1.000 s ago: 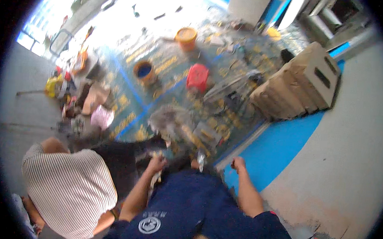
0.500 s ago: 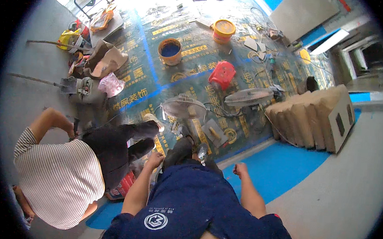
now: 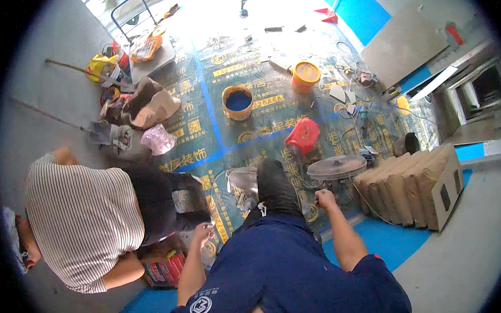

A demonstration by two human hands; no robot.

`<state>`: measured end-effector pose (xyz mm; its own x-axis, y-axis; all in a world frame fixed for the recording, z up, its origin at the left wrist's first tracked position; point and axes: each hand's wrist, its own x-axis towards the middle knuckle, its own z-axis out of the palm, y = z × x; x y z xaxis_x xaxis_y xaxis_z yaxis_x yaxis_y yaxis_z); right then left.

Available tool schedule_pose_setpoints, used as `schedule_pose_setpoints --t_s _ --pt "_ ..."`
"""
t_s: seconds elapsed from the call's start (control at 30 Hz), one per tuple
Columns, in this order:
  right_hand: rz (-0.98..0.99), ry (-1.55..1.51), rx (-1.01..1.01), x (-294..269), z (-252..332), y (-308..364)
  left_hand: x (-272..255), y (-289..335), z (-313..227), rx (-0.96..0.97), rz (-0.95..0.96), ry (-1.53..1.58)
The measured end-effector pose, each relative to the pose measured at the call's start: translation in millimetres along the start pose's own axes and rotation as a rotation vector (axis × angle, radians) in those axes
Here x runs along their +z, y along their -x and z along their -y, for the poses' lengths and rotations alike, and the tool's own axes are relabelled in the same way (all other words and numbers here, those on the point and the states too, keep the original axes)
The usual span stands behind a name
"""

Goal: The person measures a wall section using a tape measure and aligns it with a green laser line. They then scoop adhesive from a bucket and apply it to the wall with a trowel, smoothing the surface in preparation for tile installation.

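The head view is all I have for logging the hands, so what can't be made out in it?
- Left hand: small and loosely curled, so whether it holds anything is unclear.
- Right hand: closed near the fan; any grip is too small to tell.
- Person in the striped shirt: hands hidden behind their own body.

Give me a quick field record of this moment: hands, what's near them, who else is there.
left hand: empty, loosely curled, beside the person's own dark trouser leg
right hand: closed, next to the round fan
co-worker in striped shirt: bent over at the person's left
floor: blue printed protective sheet
nearby: red plastic stool, bucket of blue liquid
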<state>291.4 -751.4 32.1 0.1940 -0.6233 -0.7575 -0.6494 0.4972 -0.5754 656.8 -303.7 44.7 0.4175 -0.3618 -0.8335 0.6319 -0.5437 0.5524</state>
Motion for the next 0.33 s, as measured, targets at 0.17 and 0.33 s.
schedule_pose_setpoints --t_s 0.17,0.33 --pt "0.139 0.148 0.12 33.1 25.4 -42.9 -29.9 -34.1 13.2 -0.139 -0.058 0.068" --pt "0.336 0.864 -0.19 38.6 30.3 -120.4 12.4 -70.8 -19.4 -0.103 0.002 0.004"
